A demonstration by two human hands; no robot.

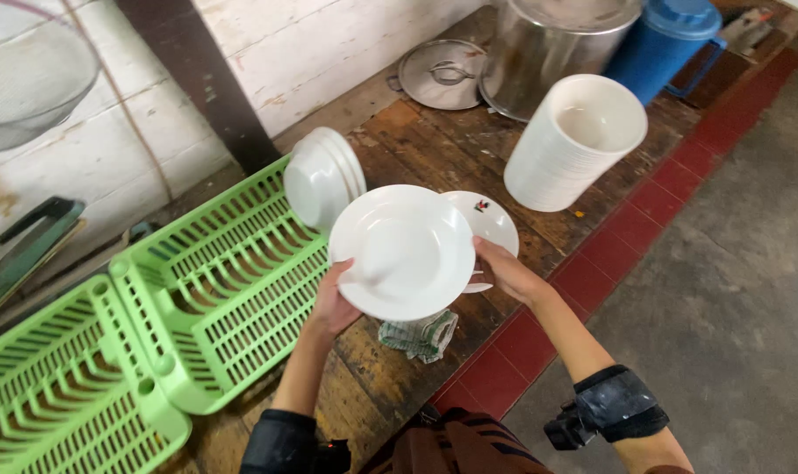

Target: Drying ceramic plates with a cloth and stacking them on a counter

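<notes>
Worn dark wooden planks (434, 140) carried 2 green slotted plastic racks (223, 290) and a checked cloth (421, 335). Above them the left hand (333, 303) and right hand (508, 270) each gripped an edge of a smooth round white ceramic plate (403, 250), its hollow face tilted up toward the camera. A second white plate (491, 224) lay just behind it.

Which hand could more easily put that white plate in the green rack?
Probably the left hand. It grips the plate on the side facing the green rack, while the right hand is on the far side.
</notes>
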